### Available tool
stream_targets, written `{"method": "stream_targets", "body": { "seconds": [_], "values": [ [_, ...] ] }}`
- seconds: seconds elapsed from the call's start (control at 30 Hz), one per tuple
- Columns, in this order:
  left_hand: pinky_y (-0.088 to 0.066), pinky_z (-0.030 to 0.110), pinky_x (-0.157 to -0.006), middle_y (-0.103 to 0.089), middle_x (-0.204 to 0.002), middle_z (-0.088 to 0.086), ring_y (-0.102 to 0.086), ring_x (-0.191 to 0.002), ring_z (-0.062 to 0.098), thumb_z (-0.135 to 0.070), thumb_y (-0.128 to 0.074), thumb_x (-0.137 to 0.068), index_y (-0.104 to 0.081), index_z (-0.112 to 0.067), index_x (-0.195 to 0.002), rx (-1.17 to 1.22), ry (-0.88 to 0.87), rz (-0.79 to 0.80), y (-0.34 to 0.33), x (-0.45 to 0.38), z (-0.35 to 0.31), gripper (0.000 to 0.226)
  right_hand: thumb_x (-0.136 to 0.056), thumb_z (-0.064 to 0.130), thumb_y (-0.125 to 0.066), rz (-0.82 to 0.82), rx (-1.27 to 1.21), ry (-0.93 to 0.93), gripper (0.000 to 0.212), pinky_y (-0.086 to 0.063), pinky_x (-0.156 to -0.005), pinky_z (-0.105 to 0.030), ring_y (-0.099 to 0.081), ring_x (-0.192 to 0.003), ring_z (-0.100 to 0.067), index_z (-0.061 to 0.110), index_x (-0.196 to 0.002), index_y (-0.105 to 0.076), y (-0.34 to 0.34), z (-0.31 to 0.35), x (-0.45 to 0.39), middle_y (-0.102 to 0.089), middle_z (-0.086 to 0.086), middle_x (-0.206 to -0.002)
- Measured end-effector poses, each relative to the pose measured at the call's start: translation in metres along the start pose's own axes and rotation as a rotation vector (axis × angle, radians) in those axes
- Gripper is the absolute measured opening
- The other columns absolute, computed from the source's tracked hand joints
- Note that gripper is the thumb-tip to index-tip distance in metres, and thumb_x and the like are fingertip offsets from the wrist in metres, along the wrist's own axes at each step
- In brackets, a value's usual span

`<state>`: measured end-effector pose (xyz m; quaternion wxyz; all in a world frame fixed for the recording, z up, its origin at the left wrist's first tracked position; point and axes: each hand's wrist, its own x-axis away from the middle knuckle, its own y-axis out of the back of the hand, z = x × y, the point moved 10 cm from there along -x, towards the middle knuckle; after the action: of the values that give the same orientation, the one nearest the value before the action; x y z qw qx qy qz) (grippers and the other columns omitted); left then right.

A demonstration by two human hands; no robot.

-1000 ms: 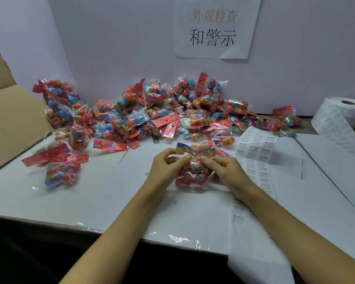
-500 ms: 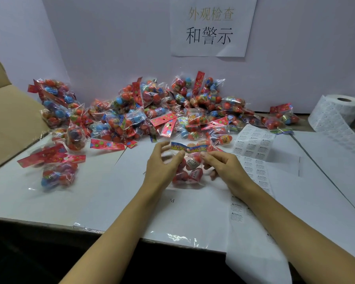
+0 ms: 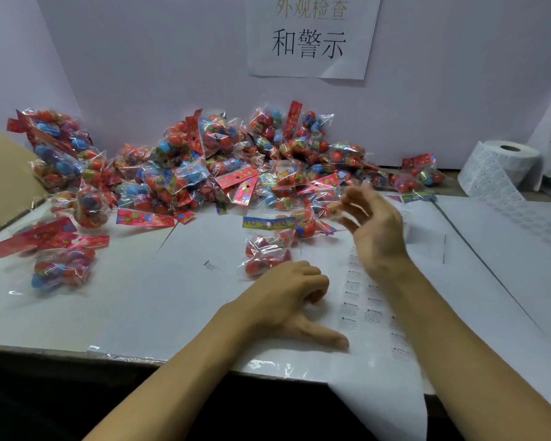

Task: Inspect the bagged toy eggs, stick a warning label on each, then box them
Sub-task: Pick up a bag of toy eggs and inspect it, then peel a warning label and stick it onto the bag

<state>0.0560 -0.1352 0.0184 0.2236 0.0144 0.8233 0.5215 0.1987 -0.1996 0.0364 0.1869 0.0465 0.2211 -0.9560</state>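
While a large heap of bagged eggs (image 3: 223, 173) awaits labelling, one bag (image 3: 268, 253) lies loose on the table (image 3: 140, 297); left hand (image 3: 287, 300) loosely curled, empty; right hand (image 3: 372, 224) raised, fingers spread, empty.

Single view, head-worn wide-angle camera. Position: above the near table edge (image 3: 115, 356), looking forward and down. Range: close; both forearms enter from the bottom of the frame, with the left hand (image 3: 287, 297) at lower centre and the right hand (image 3: 371, 224) at centre right. Far limit: the wall with a paper sign (image 3: 312, 36) at top centre. Lateral reach: a cardboard box (image 3: 4, 183) at the left edge, a label roll (image 3: 503, 167) at the right. No second view, so no shared area.
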Motion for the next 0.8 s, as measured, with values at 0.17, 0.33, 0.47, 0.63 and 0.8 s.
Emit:
{"method": "stream_targets", "body": {
  "seconds": [0.17, 0.33, 0.47, 0.63, 0.8],
  "values": [
    [-0.039, 0.031, -0.067, -0.052, -0.079, -0.006, -0.046, -0.077, 0.015, -0.053, -0.083, -0.079, -0.056, -0.015, -0.077, 0.118, 0.143, -0.027, 0.005, 0.002, 0.024, 0.046, -0.095, 0.036, -0.059, 0.317, 0.385, 0.042, 0.027, -0.054, -0.075, -0.028, -0.069, -0.091, -0.016, 0.014, -0.099, -0.074, -0.015, 0.037, 0.000, -0.074, 0.000, -0.093],
    [-0.041, 0.027, -0.072, -0.058, -0.080, -0.004, -0.046, -0.081, 0.012, -0.042, -0.083, -0.081, -0.062, -0.013, -0.079, 0.138, 0.232, -0.084, 0.009, 0.004, 0.048, 0.036, -0.077, 0.059, -0.073, 0.722, 1.330, -0.055, 0.051, -0.042, -0.107, -0.029, -0.053, -0.122, 0.001, 0.042, -0.125, -0.064, -0.007, -0.010, 0.023, -0.060, 0.020, -0.131],
    [-0.038, 0.027, -0.077, -0.059, -0.087, -0.004, -0.044, -0.086, 0.012, -0.036, -0.079, -0.084, -0.066, -0.014, -0.089, 0.077, 0.262, -0.148, 0.013, 0.006, 0.055, 0.026, -0.087, 0.026, -0.079, 0.594, 1.315, 0.069, 0.034, -0.038, -0.089, -0.008, -0.056, -0.118, -0.008, 0.026, -0.120, -0.071, 0.002, -0.024, 0.023, -0.064, 0.009, -0.126],
    [-0.035, 0.027, -0.088, -0.055, -0.101, -0.006, -0.043, -0.098, 0.013, -0.062, -0.073, -0.083, -0.067, -0.018, -0.102, 0.048, 0.337, -0.122, 0.008, 0.008, 0.061, 0.048, -0.086, 0.007, -0.077, 0.461, 1.101, 0.208, 0.020, -0.044, -0.090, -0.009, -0.063, -0.104, 0.003, 0.023, -0.098, -0.079, -0.007, 0.002, 0.019, -0.072, 0.012, -0.107],
    [-0.040, 0.022, -0.072, -0.061, -0.089, -0.004, -0.054, -0.083, 0.007, -0.022, -0.080, -0.089, -0.069, -0.010, -0.089, 0.415, 0.326, -0.157, 0.014, 0.005, 0.059, 0.015, -0.087, 0.012, -0.078, 0.423, 1.090, 0.348, 0.021, -0.044, -0.094, -0.013, -0.057, -0.106, 0.009, 0.024, -0.104, -0.076, -0.018, 0.024, 0.026, -0.067, 0.016, -0.111]
  ]
}}
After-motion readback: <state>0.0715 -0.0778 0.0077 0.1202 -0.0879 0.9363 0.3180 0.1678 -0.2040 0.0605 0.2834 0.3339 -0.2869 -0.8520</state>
